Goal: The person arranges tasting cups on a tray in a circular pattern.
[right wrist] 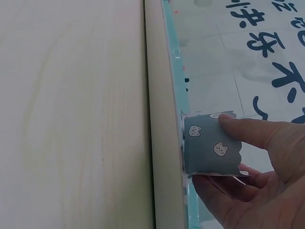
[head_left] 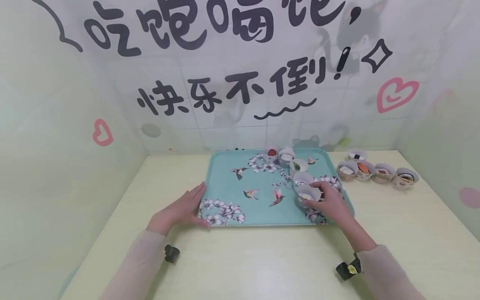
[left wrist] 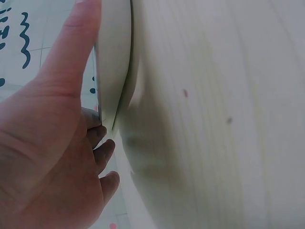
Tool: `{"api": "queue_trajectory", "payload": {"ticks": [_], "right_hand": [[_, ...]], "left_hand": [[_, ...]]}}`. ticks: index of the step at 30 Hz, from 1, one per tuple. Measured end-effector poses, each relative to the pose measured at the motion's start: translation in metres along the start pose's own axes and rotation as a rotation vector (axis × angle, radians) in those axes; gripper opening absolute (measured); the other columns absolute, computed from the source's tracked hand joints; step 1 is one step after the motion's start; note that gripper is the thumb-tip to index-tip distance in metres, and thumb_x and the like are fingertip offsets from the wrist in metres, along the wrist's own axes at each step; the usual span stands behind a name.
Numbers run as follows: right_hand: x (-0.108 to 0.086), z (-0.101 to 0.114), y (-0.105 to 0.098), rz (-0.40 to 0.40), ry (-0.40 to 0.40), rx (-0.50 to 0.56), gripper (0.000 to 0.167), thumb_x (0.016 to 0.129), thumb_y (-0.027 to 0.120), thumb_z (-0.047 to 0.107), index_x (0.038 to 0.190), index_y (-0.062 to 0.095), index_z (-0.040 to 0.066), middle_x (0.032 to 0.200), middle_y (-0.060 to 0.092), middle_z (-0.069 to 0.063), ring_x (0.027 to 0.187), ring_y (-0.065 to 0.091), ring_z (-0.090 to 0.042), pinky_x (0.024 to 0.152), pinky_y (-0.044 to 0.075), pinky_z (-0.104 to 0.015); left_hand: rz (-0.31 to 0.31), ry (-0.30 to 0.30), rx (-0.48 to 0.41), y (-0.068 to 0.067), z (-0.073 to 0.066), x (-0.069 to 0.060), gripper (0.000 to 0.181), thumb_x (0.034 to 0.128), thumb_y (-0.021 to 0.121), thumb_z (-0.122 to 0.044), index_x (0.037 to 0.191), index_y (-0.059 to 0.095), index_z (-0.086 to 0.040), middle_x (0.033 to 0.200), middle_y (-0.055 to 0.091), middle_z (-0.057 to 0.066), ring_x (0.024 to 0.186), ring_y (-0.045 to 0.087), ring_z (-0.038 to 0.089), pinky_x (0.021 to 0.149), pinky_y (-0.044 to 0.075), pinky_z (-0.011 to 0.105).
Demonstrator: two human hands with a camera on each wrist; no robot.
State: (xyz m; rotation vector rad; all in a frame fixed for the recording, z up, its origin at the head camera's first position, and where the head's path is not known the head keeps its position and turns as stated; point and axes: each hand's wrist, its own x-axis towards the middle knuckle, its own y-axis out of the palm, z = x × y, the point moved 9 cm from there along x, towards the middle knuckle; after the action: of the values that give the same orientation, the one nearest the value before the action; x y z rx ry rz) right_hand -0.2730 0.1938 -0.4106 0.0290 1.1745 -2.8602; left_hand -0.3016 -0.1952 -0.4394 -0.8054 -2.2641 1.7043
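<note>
My right hand pinches a scalloped paper baking cup over the right part of a teal tray printed with birds and blossoms. In the right wrist view, thumb and fingers hold this grey-blue cup with bear faces by its sides; it is upright on or just above the tray, I cannot tell which. Similar cups run back from it on the tray: a pale one, one with something green, and others behind. My left hand rests against the tray's left front corner, thumb along its front edge.
Right of the tray, several more filled paper cups stand close together on the pale wooden table, including one with something orange and one at the far right. A wall with printed lettering rises behind the tray.
</note>
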Motion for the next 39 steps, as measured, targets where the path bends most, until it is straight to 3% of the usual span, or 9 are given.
{"api": "queue_trajectory", "payload": {"ticks": [10, 17, 25, 39], "right_hand": [[0.002, 0.0, 0.012, -0.003, -0.022, 0.011, 0.059, 0.088, 0.076, 0.024, 0.133, 0.05, -0.003, 0.134, 0.056, -0.026, 0.106, 0.058, -0.034, 0.088, 0.054, -0.045], [0.001, 0.004, 0.018, 0.011, 0.01, -0.009, 0.063, 0.087, 0.078, 0.023, 0.135, 0.047, -0.004, 0.135, 0.055, -0.027, 0.103, 0.056, -0.031, 0.085, 0.053, -0.042], [0.002, 0.002, 0.019, 0.013, 0.043, 0.009, 0.068, 0.086, 0.078, 0.023, 0.137, 0.042, -0.003, 0.137, 0.051, -0.029, 0.108, 0.055, -0.034, 0.089, 0.053, -0.045], [0.0, -0.001, 0.009, 0.03, 0.017, 0.099, 0.072, 0.086, 0.079, 0.029, 0.139, 0.042, -0.003, 0.136, 0.053, -0.027, 0.121, 0.056, -0.041, 0.103, 0.052, -0.053]], "left_hand": [[-0.009, 0.008, 0.005, 0.0, 0.0, 0.0, 0.132, 0.0689, 0.081, -0.06, 0.155, 0.01, 0.011, 0.165, 0.007, 0.029, 0.152, 0.015, 0.047, 0.124, 0.017, 0.062], [-0.007, 0.006, 0.005, -0.001, 0.0, 0.0, 0.132, 0.0691, 0.081, -0.06, 0.155, 0.01, 0.011, 0.165, 0.007, 0.029, 0.151, 0.015, 0.047, 0.124, 0.017, 0.062], [0.001, 0.001, 0.007, 0.001, 0.001, 0.001, 0.133, 0.0695, 0.08, -0.062, 0.155, 0.01, 0.01, 0.165, 0.006, 0.028, 0.152, 0.014, 0.047, 0.124, 0.017, 0.062], [-0.001, 0.006, 0.016, 0.0, -0.002, 0.001, 0.133, 0.0689, 0.08, -0.061, 0.155, 0.009, 0.012, 0.165, 0.006, 0.029, 0.151, 0.015, 0.048, 0.124, 0.016, 0.063]]}}
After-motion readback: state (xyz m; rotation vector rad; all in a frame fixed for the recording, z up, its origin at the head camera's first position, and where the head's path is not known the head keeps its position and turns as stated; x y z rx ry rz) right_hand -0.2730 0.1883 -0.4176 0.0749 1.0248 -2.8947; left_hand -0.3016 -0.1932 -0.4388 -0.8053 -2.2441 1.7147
